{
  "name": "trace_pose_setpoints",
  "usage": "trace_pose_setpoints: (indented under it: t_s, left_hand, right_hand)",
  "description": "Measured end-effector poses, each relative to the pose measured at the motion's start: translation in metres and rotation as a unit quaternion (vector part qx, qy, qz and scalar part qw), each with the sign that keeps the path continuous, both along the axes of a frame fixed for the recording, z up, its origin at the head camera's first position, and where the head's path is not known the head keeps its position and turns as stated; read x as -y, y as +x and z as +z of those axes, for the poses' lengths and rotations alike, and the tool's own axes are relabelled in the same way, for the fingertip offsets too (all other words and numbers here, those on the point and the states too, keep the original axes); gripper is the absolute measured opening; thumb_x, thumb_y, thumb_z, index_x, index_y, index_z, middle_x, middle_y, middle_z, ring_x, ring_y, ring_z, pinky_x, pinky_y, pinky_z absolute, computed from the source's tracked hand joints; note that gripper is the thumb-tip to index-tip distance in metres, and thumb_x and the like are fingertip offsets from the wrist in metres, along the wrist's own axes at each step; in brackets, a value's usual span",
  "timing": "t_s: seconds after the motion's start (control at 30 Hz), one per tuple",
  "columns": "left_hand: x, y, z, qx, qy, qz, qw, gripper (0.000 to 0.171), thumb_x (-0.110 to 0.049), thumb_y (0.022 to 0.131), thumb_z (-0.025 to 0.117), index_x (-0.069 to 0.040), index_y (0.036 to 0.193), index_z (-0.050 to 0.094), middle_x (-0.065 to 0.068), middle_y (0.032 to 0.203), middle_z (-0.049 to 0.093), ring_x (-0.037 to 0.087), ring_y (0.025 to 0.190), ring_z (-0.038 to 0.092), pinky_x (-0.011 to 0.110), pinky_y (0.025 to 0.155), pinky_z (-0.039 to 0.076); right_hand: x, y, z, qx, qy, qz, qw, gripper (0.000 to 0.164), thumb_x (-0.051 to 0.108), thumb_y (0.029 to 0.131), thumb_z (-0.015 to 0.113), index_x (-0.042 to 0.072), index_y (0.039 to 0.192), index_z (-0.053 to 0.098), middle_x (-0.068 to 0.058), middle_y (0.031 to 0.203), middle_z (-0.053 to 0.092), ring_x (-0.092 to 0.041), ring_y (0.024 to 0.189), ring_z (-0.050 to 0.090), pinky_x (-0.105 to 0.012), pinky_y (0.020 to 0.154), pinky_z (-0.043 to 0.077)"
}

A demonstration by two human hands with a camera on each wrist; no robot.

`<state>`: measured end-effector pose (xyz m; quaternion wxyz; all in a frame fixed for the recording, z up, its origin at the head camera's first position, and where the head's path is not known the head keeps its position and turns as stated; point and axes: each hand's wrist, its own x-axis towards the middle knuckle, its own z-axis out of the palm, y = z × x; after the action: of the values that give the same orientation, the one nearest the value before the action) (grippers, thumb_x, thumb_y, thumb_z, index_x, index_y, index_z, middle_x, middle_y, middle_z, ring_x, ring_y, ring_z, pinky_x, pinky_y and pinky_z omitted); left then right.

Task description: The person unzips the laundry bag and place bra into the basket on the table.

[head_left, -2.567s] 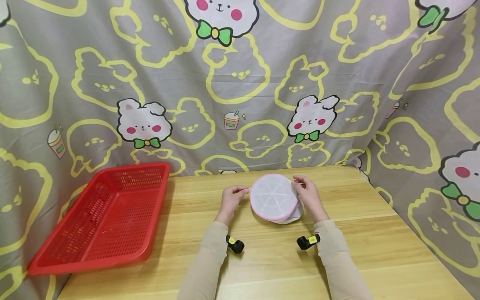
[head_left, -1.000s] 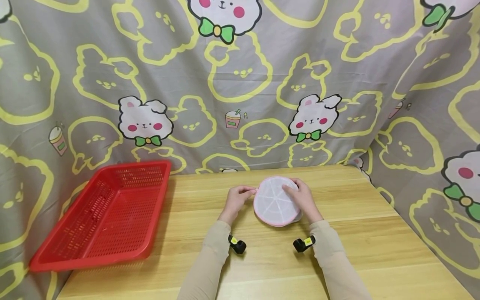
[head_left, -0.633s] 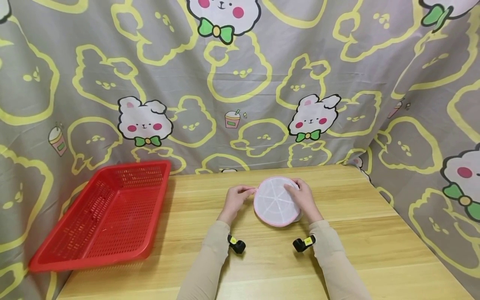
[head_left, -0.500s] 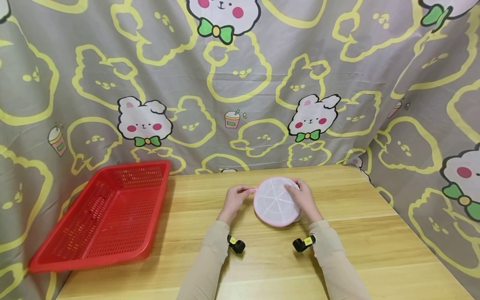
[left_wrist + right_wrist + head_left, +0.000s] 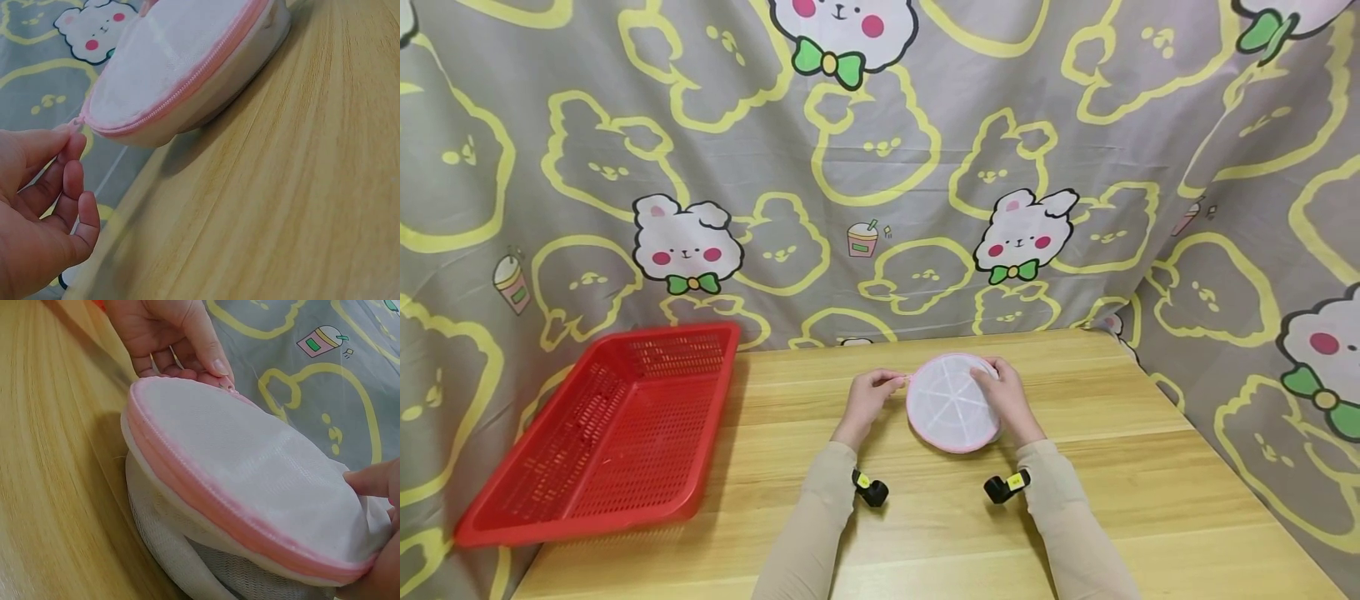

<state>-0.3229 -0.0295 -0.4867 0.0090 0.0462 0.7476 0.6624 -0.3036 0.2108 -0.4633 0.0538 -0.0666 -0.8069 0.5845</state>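
- Round mesh bag (image 5: 953, 402) sits between the two hands, at the wooden table (image 5: 940, 542). It is white, with a pink zipper (image 5: 181, 94) around its edge. More soft mesh bunches up under it.
- The left hand (image 5: 867, 406) pinches the tiny pink zipper pull (image 5: 76, 122) with its thumb and a finger. Its other fingers are bent.
- The right hand (image 5: 1009, 398) grips the other side of the bag, with its thumb on top. The hands are apart from each other.
- Under both hands, the table is light yellow-brown, with long wood lines in it.
- Well to the left of the left hand is a big red basket (image 5: 602, 523) with lots of little holes.
- Past the hands, a grey cloth (image 5: 925, 150) hangs like a wall. It bends around the right side too. It has yellow animal shapes, white bunnies with green bows, and pink cups.
- Behind each hand is a light tan sleeve (image 5: 1060, 492) and a small black camera (image 5: 872, 493).
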Motion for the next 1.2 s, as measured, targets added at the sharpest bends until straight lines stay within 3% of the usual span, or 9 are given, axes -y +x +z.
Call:
trace_pose_setpoints:
  t_s: [0.23, 0.47, 0.7, 0.83, 1.03, 1.2]
  left_hand:
    - [0.0007, -0.0004, 0.0000, -0.001, 0.004, -0.002, 1.0000, 0.017, -0.017, 0.091, 0.068, -0.005, 0.101, 0.074, 0.013, 0.099, 0.073, 0.031, 0.091, 0.062, 0.036, 0.079, 0.052]
    - [0.0017, 0.0008, 0.0013, -0.005, 0.005, -0.002, 1.0000, 0.018, -0.018, 0.091, 0.068, -0.004, 0.101, 0.074, 0.011, 0.097, 0.072, 0.033, 0.091, 0.061, 0.035, 0.077, 0.052]
    - [0.0029, 0.0015, 0.0000, -0.034, 0.010, -0.009, 0.9993, 0.016, -0.018, 0.092, 0.068, -0.005, 0.098, 0.075, 0.004, 0.090, 0.072, 0.015, 0.079, 0.059, 0.028, 0.071, 0.051]
    - [0.0030, 0.0008, -0.0006, -0.032, 0.013, -0.010, 0.9994, 0.016, -0.018, 0.092, 0.068, -0.005, 0.099, 0.074, 0.005, 0.090, 0.072, 0.011, 0.077, 0.057, 0.028, 0.071, 0.051]
    - [0.0031, -0.0016, -0.0008, -0.008, 0.010, -0.010, 0.9999, 0.019, -0.018, 0.092, 0.067, -0.004, 0.102, 0.073, 0.014, 0.099, 0.072, 0.015, 0.082, 0.058, 0.036, 0.078, 0.052]
    - [0.0032, -0.0017, -0.0010, -0.004, 0.009, -0.010, 0.9999, 0.019, -0.017, 0.093, 0.067, -0.003, 0.103, 0.073, 0.014, 0.099, 0.072, 0.024, 0.087, 0.060, 0.036, 0.078, 0.052]
  right_hand:
    - [0.0011, 0.0005, 0.0020, 0.001, -0.018, -0.003, 1.000, 0.037, 0.017, 0.099, 0.054, -0.005, 0.128, 0.051, -0.022, 0.124, 0.056, -0.023, 0.104, 0.055, -0.021, 0.085, 0.044]
    - [0.0013, 0.0022, 0.0027, -0.002, -0.039, -0.017, 0.999, 0.034, 0.016, 0.099, 0.053, -0.004, 0.126, 0.050, -0.020, 0.121, 0.056, -0.009, 0.090, 0.053, -0.015, 0.079, 0.044]
    - [0.0017, 0.0020, 0.0025, -0.005, -0.048, -0.023, 0.999, 0.033, 0.015, 0.099, 0.053, -0.005, 0.125, 0.050, -0.019, 0.121, 0.055, -0.008, 0.090, 0.052, -0.013, 0.078, 0.044]
    - [0.0011, 0.0029, 0.0027, 0.002, -0.051, -0.023, 0.998, 0.035, 0.018, 0.100, 0.051, -0.004, 0.128, 0.048, -0.019, 0.124, 0.054, -0.012, 0.097, 0.051, -0.014, 0.079, 0.043]
    - [0.0004, 0.0027, 0.0027, 0.010, -0.065, -0.026, 0.997, 0.037, 0.020, 0.101, 0.050, -0.003, 0.131, 0.046, -0.017, 0.127, 0.052, -0.017, 0.105, 0.050, -0.014, 0.080, 0.043]
    - [0.0014, 0.0018, 0.0014, 0.001, -0.073, -0.034, 0.997, 0.037, 0.017, 0.101, 0.050, -0.005, 0.130, 0.046, -0.017, 0.124, 0.052, -0.013, 0.101, 0.050, -0.013, 0.080, 0.042]
